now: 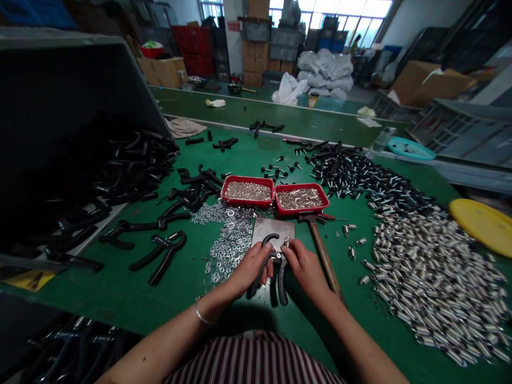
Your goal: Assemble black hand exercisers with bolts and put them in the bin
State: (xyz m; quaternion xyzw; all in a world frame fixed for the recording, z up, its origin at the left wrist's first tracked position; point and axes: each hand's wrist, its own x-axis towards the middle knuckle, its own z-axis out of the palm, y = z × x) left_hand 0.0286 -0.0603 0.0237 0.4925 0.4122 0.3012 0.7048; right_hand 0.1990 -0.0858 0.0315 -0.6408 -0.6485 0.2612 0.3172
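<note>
My left hand (250, 269) is closed around a black plier-shaped clamp (282, 285), whose curved jaw points away from me and whose handles spread toward me. A small shiny coil spring (287, 242) is pinched in the fingertips of my right hand (307, 269), close to the clamp's pivot. Both hands are over the near edge of a square metal plate (264, 228). To its right lies a hammer (322, 248) with a wooden handle. Loose washers (230, 245) spread left of the plate. A clamp fitted with a spring (166, 253) lies farther left.
Two red trays (248, 203) of small metal parts stand beyond the plate. Springs (436, 288) and black-headed screws (360, 173) are heaped at right, near a yellow lid (484, 224). A tipped grey bin (132, 69) spills black clamp parts (136, 160) at left.
</note>
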